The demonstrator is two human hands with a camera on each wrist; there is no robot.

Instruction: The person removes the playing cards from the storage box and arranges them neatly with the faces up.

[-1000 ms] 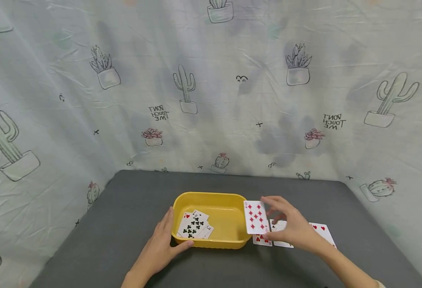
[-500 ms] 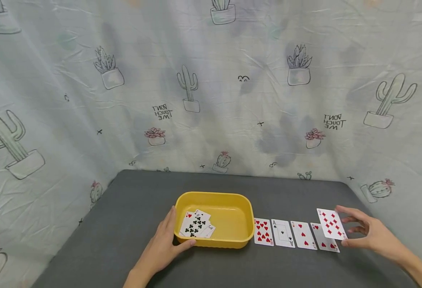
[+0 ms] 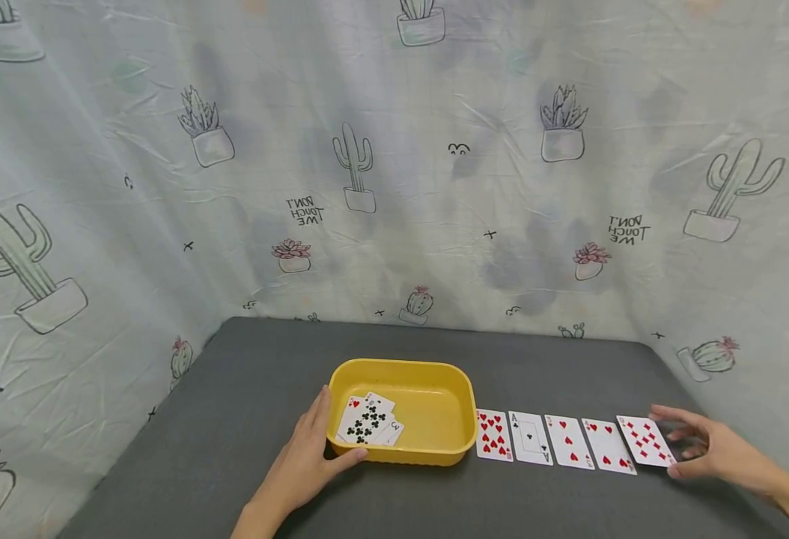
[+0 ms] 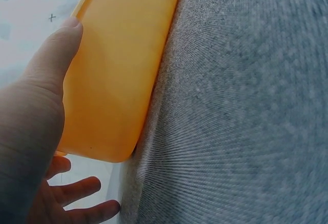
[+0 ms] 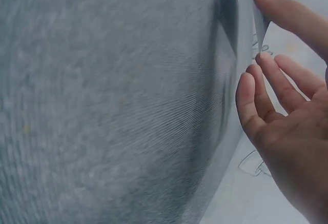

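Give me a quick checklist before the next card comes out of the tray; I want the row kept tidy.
1. Left hand steadies the yellow tray: ok.
2. Cards in the tray lie face up and reachable: ok.
3. Row of five cards lies face up on the grey table: ok.
4. Diamond card fully released by the right hand: not ok, fingertips at its edge.
5. Diamond card flat on the table: cannot tell.

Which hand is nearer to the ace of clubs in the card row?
Left hand, on the yellow tray beside the ace of clubs; right hand is at the row's far end.
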